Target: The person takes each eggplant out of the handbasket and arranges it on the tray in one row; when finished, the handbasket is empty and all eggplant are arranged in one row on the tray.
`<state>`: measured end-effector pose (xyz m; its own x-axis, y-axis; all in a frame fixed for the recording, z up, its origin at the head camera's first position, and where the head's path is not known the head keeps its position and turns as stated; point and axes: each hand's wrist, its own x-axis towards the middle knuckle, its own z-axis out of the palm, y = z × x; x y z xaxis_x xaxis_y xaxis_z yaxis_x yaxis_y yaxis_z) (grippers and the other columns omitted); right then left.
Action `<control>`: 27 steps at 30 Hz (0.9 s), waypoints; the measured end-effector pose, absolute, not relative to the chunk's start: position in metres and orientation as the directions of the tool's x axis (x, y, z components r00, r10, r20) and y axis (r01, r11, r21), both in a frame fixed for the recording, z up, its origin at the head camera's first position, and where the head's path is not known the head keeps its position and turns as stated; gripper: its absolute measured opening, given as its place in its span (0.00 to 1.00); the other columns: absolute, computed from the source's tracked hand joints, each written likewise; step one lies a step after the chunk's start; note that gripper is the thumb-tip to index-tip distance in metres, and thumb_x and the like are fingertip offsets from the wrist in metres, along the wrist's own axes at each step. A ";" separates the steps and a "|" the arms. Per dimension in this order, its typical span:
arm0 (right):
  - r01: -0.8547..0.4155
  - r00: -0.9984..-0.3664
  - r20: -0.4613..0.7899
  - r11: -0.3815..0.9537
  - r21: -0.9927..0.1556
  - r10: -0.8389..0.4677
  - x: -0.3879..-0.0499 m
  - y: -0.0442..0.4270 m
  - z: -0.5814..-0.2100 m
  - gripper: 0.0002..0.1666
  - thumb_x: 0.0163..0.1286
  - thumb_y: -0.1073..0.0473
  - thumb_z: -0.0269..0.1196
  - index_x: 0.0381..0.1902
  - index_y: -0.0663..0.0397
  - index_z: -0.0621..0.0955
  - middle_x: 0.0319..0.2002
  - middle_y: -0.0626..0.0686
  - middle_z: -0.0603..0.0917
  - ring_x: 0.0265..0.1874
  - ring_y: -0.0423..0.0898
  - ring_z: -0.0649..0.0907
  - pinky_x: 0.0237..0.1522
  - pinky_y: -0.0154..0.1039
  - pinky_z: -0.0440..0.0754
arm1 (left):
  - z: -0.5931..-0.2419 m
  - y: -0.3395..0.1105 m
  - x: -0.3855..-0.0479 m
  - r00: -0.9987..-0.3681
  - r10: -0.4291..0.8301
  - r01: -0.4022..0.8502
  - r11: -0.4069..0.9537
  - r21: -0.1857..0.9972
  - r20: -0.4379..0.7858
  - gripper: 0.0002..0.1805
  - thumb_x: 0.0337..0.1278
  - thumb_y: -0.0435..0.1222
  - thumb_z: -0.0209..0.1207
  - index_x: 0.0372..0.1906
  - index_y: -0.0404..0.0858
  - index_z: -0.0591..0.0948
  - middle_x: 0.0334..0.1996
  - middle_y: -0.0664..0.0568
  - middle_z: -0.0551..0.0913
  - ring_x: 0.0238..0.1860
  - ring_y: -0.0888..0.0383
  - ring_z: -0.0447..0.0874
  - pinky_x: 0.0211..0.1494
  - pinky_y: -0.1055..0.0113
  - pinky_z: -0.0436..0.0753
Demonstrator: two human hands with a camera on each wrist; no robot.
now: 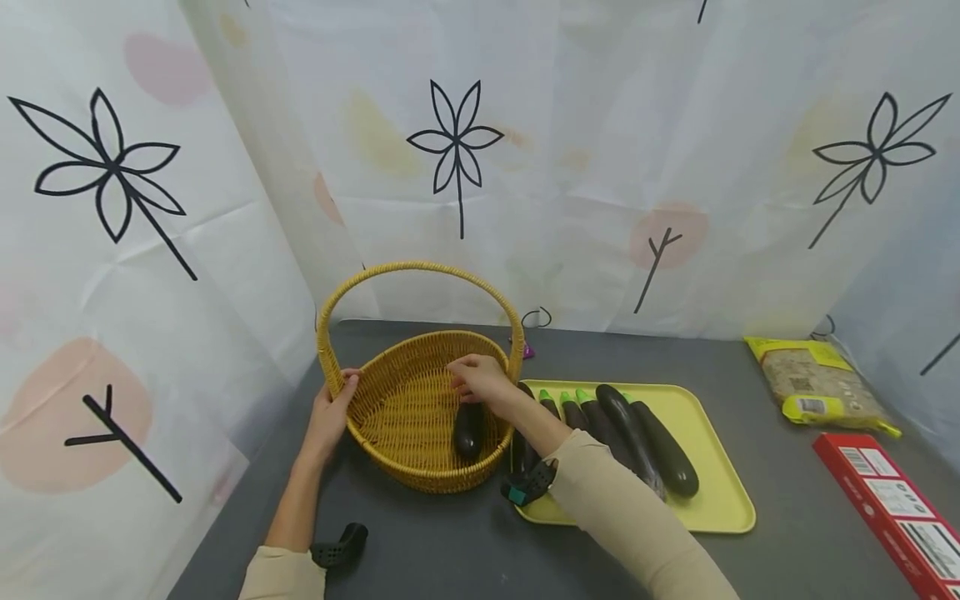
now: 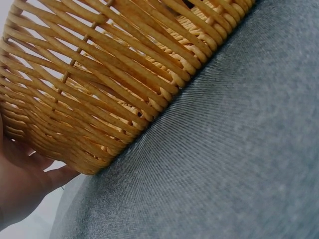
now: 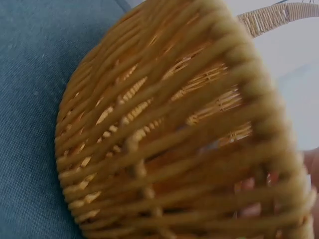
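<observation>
A yellow wicker basket (image 1: 401,421) with a tall arched handle stands on the grey table. My left hand (image 1: 330,412) holds its left side near the foot of the handle, thumb over the rim. In the left wrist view, the fingers (image 2: 50,174) lie against the outside of the weave. Inside the basket, on the right, lies a glossy dark eggplant (image 1: 469,433). My right hand (image 1: 483,382) reaches over the right rim, bent fingers above the eggplant's far end. The hand covers that end, so any grip is hidden. In the right wrist view the basket wall (image 3: 164,124) blocks most of the hand.
Right of the basket, a yellow tray (image 1: 723,504) carries several dark eggplants (image 1: 671,454), some with green tops. Farther right lie a yellow-topped clear bag (image 1: 813,383) and a red box (image 1: 892,508). A small purple item (image 1: 528,351) sits behind the basket. Patterned curtains (image 1: 570,183) surround the table.
</observation>
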<state>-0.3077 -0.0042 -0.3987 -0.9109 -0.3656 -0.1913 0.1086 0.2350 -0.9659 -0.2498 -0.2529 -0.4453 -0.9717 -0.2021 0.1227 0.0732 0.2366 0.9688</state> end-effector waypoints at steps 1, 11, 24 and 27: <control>0.118 -0.919 -0.197 0.238 -0.964 -0.342 -0.308 -0.005 -0.398 0.21 0.74 0.55 0.55 0.55 0.66 0.76 0.41 0.62 0.81 0.45 0.60 0.80 0.36 0.38 0.81 | -0.445 -0.253 -0.250 -0.971 -0.203 0.075 0.235 0.969 0.125 0.25 0.74 0.47 0.43 0.63 0.33 0.66 0.60 0.39 0.65 0.59 0.45 0.62 0.60 0.51 0.60; 0.299 -0.880 -0.324 0.124 -0.946 -0.348 -0.312 -0.008 -0.398 0.26 0.75 0.54 0.53 0.64 0.65 0.68 0.51 0.69 0.76 0.35 0.51 0.81 0.39 0.42 0.82 | -0.443 -0.253 -0.249 -0.973 -0.196 0.077 0.227 0.971 0.124 0.24 0.75 0.45 0.43 0.64 0.32 0.65 0.61 0.37 0.65 0.61 0.44 0.61 0.61 0.49 0.58; 0.338 -0.875 -0.346 0.083 -0.937 -0.339 -0.316 -0.013 -0.410 0.23 0.77 0.56 0.51 0.62 0.66 0.69 0.35 0.63 0.80 0.26 0.48 0.83 0.30 0.37 0.82 | -0.447 -0.254 -0.250 -0.971 -0.197 0.086 0.239 0.967 0.135 0.25 0.74 0.47 0.43 0.63 0.31 0.66 0.60 0.37 0.65 0.59 0.45 0.62 0.60 0.51 0.59; 0.387 -0.866 -0.397 0.095 -0.917 -0.305 -0.316 -0.013 -0.408 0.27 0.76 0.53 0.51 0.64 0.66 0.67 0.31 0.59 0.78 0.23 0.45 0.80 0.28 0.35 0.81 | -0.446 -0.254 -0.250 -0.972 -0.193 0.085 0.235 0.968 0.133 0.25 0.74 0.46 0.43 0.63 0.32 0.66 0.61 0.37 0.65 0.60 0.45 0.61 0.61 0.50 0.58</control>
